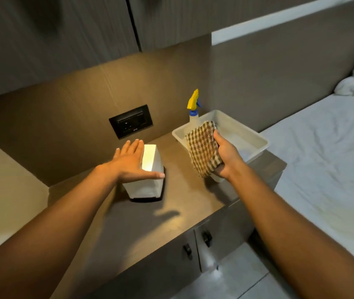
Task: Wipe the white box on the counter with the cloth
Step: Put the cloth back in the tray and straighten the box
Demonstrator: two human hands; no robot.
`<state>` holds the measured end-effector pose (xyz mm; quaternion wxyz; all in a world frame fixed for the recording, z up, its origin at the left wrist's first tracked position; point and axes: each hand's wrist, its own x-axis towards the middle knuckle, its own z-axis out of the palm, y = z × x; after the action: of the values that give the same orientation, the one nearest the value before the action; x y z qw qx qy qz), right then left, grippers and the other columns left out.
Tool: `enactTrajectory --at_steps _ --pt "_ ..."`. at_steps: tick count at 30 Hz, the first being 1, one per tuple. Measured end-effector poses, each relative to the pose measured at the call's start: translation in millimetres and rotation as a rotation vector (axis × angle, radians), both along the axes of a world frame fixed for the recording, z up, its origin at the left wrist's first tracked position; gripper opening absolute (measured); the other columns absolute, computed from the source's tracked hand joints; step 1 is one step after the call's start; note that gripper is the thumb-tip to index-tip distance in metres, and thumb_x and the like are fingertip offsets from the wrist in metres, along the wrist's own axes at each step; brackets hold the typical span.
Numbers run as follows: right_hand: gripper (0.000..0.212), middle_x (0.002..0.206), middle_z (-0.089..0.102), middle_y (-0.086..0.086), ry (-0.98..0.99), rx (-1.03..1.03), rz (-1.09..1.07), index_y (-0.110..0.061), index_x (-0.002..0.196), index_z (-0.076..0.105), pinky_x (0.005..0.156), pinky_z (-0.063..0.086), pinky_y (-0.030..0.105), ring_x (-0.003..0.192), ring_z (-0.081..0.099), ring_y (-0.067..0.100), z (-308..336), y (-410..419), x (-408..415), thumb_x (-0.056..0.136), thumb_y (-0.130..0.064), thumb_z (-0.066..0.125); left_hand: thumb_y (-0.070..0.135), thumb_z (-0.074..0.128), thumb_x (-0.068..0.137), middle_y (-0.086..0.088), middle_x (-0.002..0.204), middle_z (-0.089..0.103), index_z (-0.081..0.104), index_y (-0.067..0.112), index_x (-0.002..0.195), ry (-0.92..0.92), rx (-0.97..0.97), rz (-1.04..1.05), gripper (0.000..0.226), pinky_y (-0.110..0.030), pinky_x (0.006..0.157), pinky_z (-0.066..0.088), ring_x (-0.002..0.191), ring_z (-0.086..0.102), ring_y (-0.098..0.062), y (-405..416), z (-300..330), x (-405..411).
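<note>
Head view, left hand [131, 164] flat on white box [148, 180], right hand [225, 156] gripping cloth [203, 147]

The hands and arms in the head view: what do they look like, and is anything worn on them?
Both forearms are bare right up to the frame edge, with no sleeves visible. The left hand and the right hand wear no gloves, and no rings, watch or bracelets show. The fingernails look short and unpainted.
</note>
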<state>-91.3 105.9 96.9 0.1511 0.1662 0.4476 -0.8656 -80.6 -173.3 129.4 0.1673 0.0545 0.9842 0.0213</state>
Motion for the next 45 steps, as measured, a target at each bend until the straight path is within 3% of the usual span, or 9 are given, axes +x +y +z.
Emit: enactTrajectory --at_steps 8,18,20,23,30,33,36,39,45 --pt "0.050 0.101 0.069 0.006 0.047 0.587 0.163 -0.012 0.128 0.058 0.076 0.055 0.038 0.095 0.067 0.023 27.6 68.1 -49.3 0.097 -0.050 0.050 0.109 0.017 0.055 -0.008 0.174 -0.012 -0.008 0.018 0.165 0.129 0.041 0.142 0.145 -0.063 0.125 0.008 0.159 -0.008 -0.034 7.0 -21.0 6.8" --pt "0.060 0.114 0.067 0.013 0.282 1.448 0.525 -0.017 0.118 0.063 0.084 0.045 0.039 0.098 0.060 0.029 -29.5 43.4 -84.8 0.095 -0.065 0.035 0.099 0.031 0.067 -0.007 0.174 -0.012 -0.008 0.018 0.165 0.130 0.029 0.145 0.133 -0.057 0.125 0.007 0.159 -0.010 -0.033 9.7 -19.7 7.6" --pt "0.064 0.136 0.055 0.014 0.262 1.596 0.652 -0.022 0.137 0.051 0.098 0.043 0.047 0.119 0.054 0.034 -53.0 29.9 -88.5 0.094 -0.066 0.033 0.097 0.033 0.068 -0.006 0.174 -0.013 -0.009 0.018 0.165 0.123 0.040 0.149 0.132 -0.056 0.126 0.006 0.159 -0.011 -0.032 10.7 -18.4 8.4" --pt "0.071 0.166 -0.008 0.013 0.233 1.756 0.852 -0.026 0.157 0.003 0.116 0.006 0.063 0.151 -0.006 0.039 -74.1 14.2 -86.9 0.099 -0.054 0.034 0.096 0.034 0.069 -0.005 0.174 -0.013 -0.008 0.019 0.165 0.124 0.052 0.153 0.131 -0.055 0.126 0.006 0.159 -0.011 -0.032 9.7 -18.4 8.4" --pt "0.083 0.162 -0.026 0.013 0.203 1.778 0.914 -0.022 0.155 -0.015 0.114 -0.006 0.066 0.147 -0.023 0.040 -73.4 9.1 -85.7 0.098 -0.059 0.032 0.094 0.035 0.070 -0.006 0.174 -0.013 -0.008 0.020 0.165 0.137 0.061 0.143 0.128 -0.055 0.126 0.007 0.159 -0.011 -0.032 8.0 -18.5 10.1" --pt "0.081 0.163 0.014 0.020 0.209 1.754 0.840 -0.013 0.155 0.016 0.116 0.022 0.057 0.148 0.017 0.042 -52.3 12.6 -86.3 0.094 -0.061 0.040 0.097 0.034 0.068 -0.007 0.173 -0.014 -0.007 0.019 0.165 0.159 0.069 0.144 0.131 -0.055 0.126 0.002 0.159 -0.013 -0.032 7.0 -18.4 10.4" --pt "0.055 0.133 0.058 0.019 0.438 1.601 0.494 -0.011 0.137 0.049 0.095 0.047 0.042 0.117 0.056 0.033 -21.4 5.6 -74.3 0.092 -0.042 0.059 0.101 0.040 0.067 -0.012 0.172 -0.020 -0.010 0.010 0.164 0.282 0.069 0.246 0.142 -0.056 0.124 -0.008 0.157 -0.020 -0.033 12.6 -23.7 20.0" --pt "0.045 0.129 0.062 0.017 0.673 1.344 0.182 -0.009 0.134 0.055 0.100 0.045 0.038 0.118 0.058 0.032 -7.2 -26.9 -46.7 0.092 -0.022 0.063 0.095 0.057 0.066 -0.012 0.170 -0.025 -0.017 0.005 0.161 0.409 0.220 0.469 0.151 -0.056 0.122 -0.014 0.156 -0.024 -0.032 33.9 -36.4 39.7" --pt "0.055 0.145 0.052 0.012 0.531 1.032 0.439 -0.015 0.148 0.040 0.100 0.037 0.027 0.132 0.049 0.025 -36.4 -95.7 -26.3 0.096 0.004 0.045 0.064 0.084 0.072 -0.012 0.172 0.004 0.004 0.005 0.162 0.456 0.507 0.738 0.135 -0.047 0.127 0.014 0.158 0.000 -0.032 44.1 -38.5 44.6"
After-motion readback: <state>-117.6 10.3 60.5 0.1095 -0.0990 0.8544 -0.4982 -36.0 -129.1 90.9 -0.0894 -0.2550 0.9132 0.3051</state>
